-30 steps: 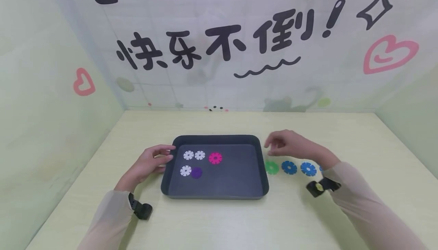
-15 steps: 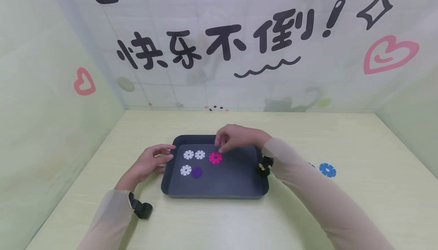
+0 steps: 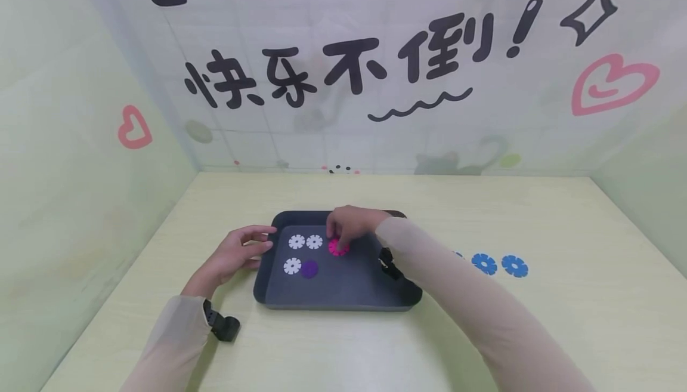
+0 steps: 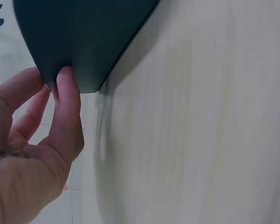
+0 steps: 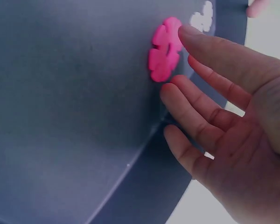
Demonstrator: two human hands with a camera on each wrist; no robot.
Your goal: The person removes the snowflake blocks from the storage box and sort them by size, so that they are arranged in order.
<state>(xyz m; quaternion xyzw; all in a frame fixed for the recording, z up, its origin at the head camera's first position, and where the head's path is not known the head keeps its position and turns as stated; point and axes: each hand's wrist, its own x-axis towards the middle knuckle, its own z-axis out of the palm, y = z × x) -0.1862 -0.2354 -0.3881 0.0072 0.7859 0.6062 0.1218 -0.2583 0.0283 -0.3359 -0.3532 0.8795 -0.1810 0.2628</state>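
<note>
A dark grey tray point(image 3: 365, 284) lies on the table. My left hand point(image 3: 233, 255) holds its left rim; in the left wrist view a fingertip presses the outer wall and other fingers pass behind the edge. My right hand point(image 3: 351, 223) is over the tray at a pink notched disc point(image 3: 336, 245). In the right wrist view the thumb touches the edge of the pink disc point(image 5: 164, 49), while the other fingers are spread beside it. Left of it lie several white notched discs point(image 3: 296, 241) and a purple disc point(image 3: 309, 269).
Blue notched discs point(image 3: 485, 264) lie in a row on the table right of the tray, partly covered by the right sleeve point(image 3: 456, 284). Behind the table point(image 3: 333, 350) hangs a printed white backdrop point(image 3: 333, 135). Pale walls flank both sides.
My right hand came left from beside the green and blue discs, crossed the tray's right rim and lowered to the pink disc. My left hand has stayed at the tray's left rim.
</note>
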